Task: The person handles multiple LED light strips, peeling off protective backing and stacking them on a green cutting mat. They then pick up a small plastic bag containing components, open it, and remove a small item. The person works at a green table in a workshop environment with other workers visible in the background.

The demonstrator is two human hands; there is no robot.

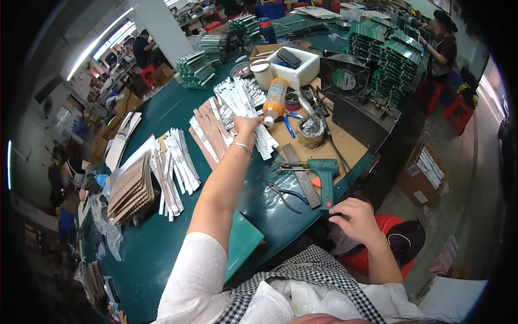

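My left arm reaches across the table, and my left hand (pixel 246 125) rests on a pile of white printed strips (pixel 236 100). Its fingers are mostly hidden, so I cannot tell whether they grip a strip. Brown-backed strips (pixel 207 129) lie just beside that hand. My right hand (pixel 356 218) hovers by the table's front edge, thumb and forefinger apart, with nothing visible in it. Close to its fingertips is the handle of a green soldering gun (pixel 325 178), lying on its side. A flat metal bar (pixel 302 178) and dark-handled pliers (pixel 285 194) lie left of the gun.
An orange-labelled bottle (pixel 275 97) lies beside a white foam box (pixel 298 67). A tin of crumpled metal (pixel 311 131) and a dark metal box (pixel 359 121) stand right. Green circuit-board stacks (pixel 396 65) rise behind. More strips (pixel 181 162) and brown boards (pixel 130 189) lie left.
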